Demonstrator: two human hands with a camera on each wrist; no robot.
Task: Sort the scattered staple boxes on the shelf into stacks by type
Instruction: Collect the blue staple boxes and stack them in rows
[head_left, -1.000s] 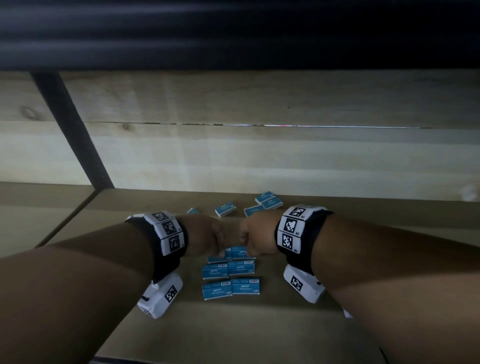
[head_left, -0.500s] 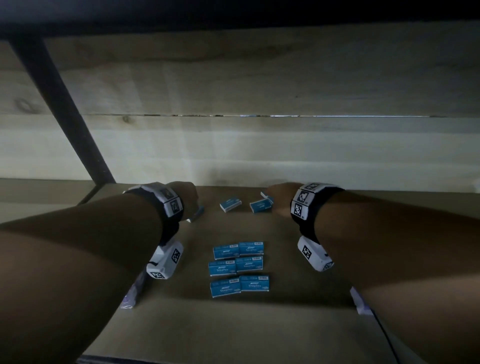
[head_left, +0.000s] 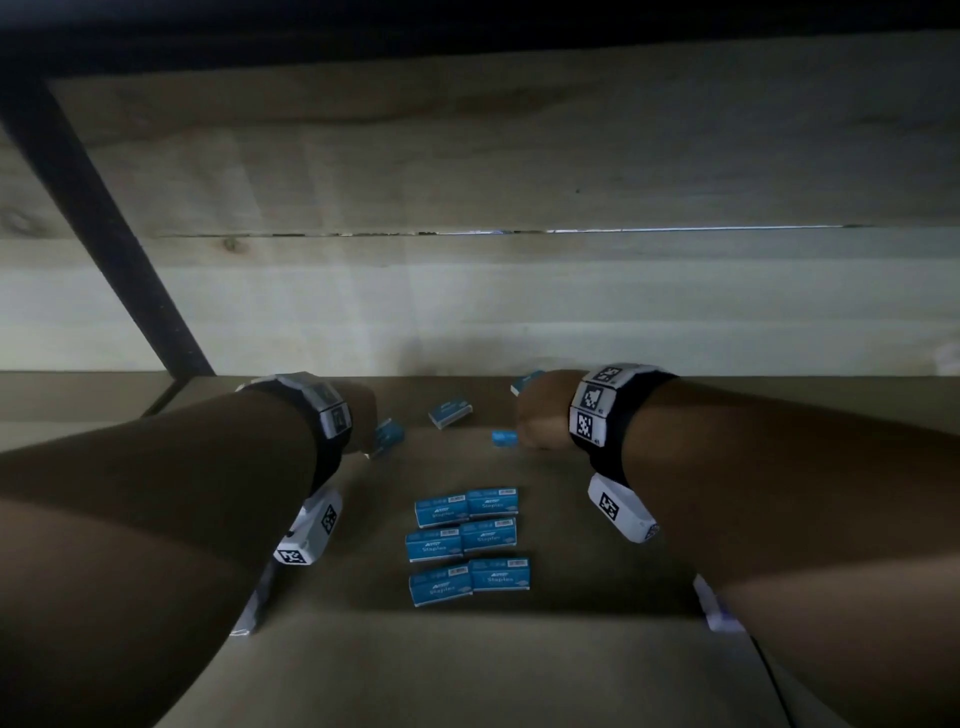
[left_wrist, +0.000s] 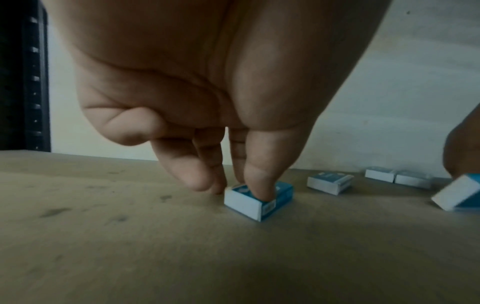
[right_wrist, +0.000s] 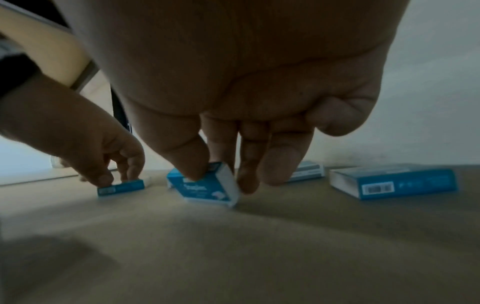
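Several blue staple boxes lie in two neat columns (head_left: 470, 540) in the middle of the brown shelf (head_left: 467, 665). Further back, my left hand (head_left: 363, 415) pinches a small blue staple box (left_wrist: 257, 199) that lies on the shelf, thumb on its near side, fingers behind. My right hand (head_left: 540, 410) pinches another blue staple box (right_wrist: 207, 187) between thumb and fingers and holds it tilted, one edge on the shelf. A loose box (head_left: 450, 411) lies between the hands. Two more boxes (left_wrist: 397, 178) lie by the back wall.
A pale wooden back wall (head_left: 467, 312) closes the shelf just behind the loose boxes. A dark metal upright (head_left: 104, 223) slants at the left. The shelf's front edge (head_left: 467, 722) is near me. A bigger-looking blue box (right_wrist: 394, 183) lies right of my right hand.
Both hands left the sorted columns in the middle and reached to the back of the shelf, spreading apart. Each has now pinched a loose box; the right one is tipped up.
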